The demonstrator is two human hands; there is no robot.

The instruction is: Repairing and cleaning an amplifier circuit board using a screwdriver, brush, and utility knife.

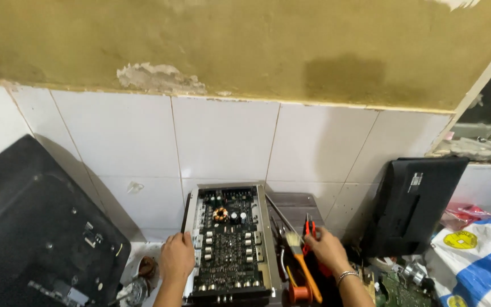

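An open amplifier chassis with a dark circuit board stands tilted against the white tiled wall. My left hand grips its left edge. My right hand rests on red-handled pliers in a pile of tools to the right of the chassis. Just left of that hand lies a brush with an orange handle. A bracelet sits on my right wrist.
A large black flat-screen back panel leans at the left. A smaller black panel leans against the wall at the right. A white and blue sack lies far right. Loose parts and a green board sit below.
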